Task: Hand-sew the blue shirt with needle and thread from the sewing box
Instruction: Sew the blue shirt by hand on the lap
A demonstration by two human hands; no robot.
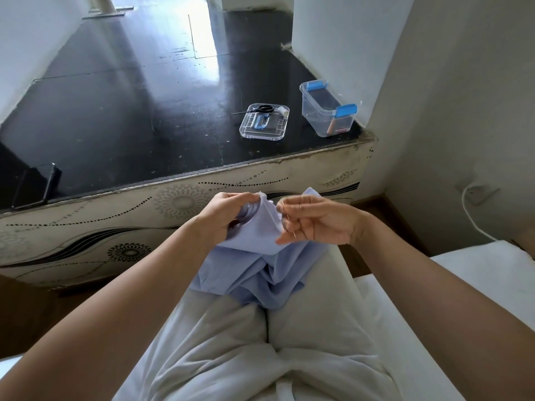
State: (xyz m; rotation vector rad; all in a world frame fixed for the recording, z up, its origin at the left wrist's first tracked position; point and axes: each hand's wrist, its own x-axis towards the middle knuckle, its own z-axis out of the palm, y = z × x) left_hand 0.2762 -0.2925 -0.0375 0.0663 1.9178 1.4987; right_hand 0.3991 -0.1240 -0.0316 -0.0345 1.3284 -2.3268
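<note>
Dark table point(115, 111): one box point(328, 111); left hand point(228, 215) holds one shirt point(260, 270).

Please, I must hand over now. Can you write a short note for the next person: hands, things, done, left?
Left hand grips a bunched fold of the shirt over the lap. Right hand pinches the needle beside that fold.
Box stands open on the table; its lid lies beside it, carrying scissors and a spool.
Done: box opened, needle out, shirt in hand. Stitches too fine to see.
Left: sew, knot, cut thread.
</note>
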